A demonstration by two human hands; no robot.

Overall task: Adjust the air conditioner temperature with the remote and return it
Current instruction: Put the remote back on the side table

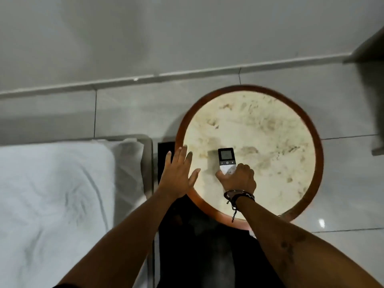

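Round table [270, 96], right of centre: pale marbled top, reddish-brown wooden rim. Remote [227, 160], centre of frame: lay on the left part of the tabletop, dark screen end pointing to the top of the frame, white lower end gripped. Right hand [239, 177]: closed around the remote's lower end, thumb on its left edge; bracelets [239, 195] at the wrist. Left hand [178, 171]: fingers spread, empty, over the table's left rim. Bed [52, 194], lower left: white linen.
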